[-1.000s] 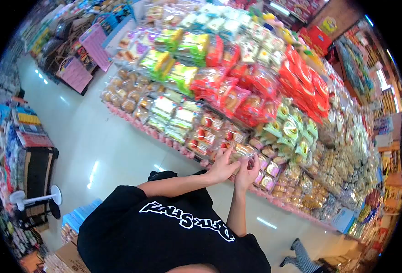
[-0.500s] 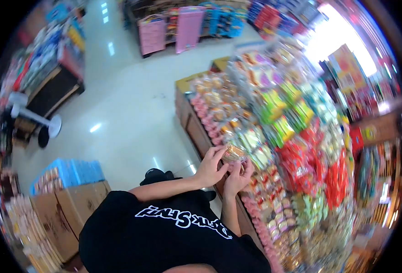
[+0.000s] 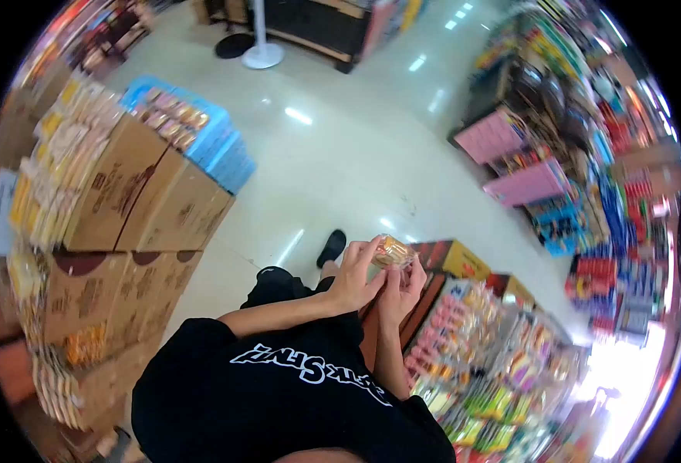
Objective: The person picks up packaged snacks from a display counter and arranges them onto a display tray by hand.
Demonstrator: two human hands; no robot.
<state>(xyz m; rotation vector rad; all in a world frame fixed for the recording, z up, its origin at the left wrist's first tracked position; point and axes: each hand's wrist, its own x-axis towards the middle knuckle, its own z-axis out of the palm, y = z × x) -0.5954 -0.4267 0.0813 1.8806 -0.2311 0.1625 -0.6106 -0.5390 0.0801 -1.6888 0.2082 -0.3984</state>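
Observation:
A packaged pastry (image 3: 393,250), golden brown in clear crinkled plastic, is held up in front of my body between both hands. My left hand (image 3: 351,276) pinches its left end with thumb and fingers. Gripping the lower right side of the wrapper is my right hand (image 3: 401,292), its thumb against the plastic. Below and to the right of the hands lies a display of wrapped breads (image 3: 464,332), with pink-edged packs along the near border.
Stacked cardboard boxes (image 3: 143,204) stand on the left, topped with packaged goods and a blue crate (image 3: 224,154). Pale tiled floor (image 3: 317,154) stretches ahead. A white post base (image 3: 263,55) is at the top, and shelves with pink panels (image 3: 525,184) are on the right.
My view and body have turned left, bringing the box stack closer and shifting the bread display to the lower right. Both hands keep hold of the packaged pastry, now over the floor.

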